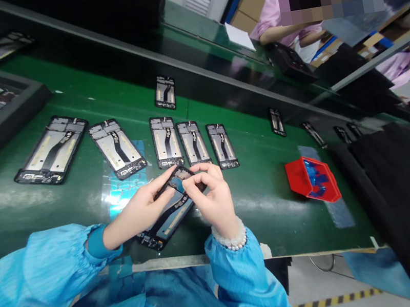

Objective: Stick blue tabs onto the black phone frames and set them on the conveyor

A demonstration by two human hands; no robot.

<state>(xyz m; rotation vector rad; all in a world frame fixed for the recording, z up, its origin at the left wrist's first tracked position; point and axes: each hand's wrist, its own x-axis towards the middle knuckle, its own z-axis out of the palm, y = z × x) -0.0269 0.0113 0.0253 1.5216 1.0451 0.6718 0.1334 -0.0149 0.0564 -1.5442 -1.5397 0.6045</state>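
Observation:
A phone screen frame (172, 217) lies tilted on the bench edge in front of me, its inner side up with a black ribbon cable down the middle. My left hand (140, 210) holds it along the left side and upper end, thumb resting on its face. At the upper end is a small blue film piece (177, 185). Thumb and index finger of my right hand (214, 196) pinch at the film's right edge; the exact grip is partly hidden by the fingers.
Several similar frames lie beyond my hands, among them a left one (52, 150) and a right one (222, 145). A red bin (298, 180) with blue film scraps stands at right. A black tray (29, 90) sits far left. Across the partition, a person in pink (270, 11) works.

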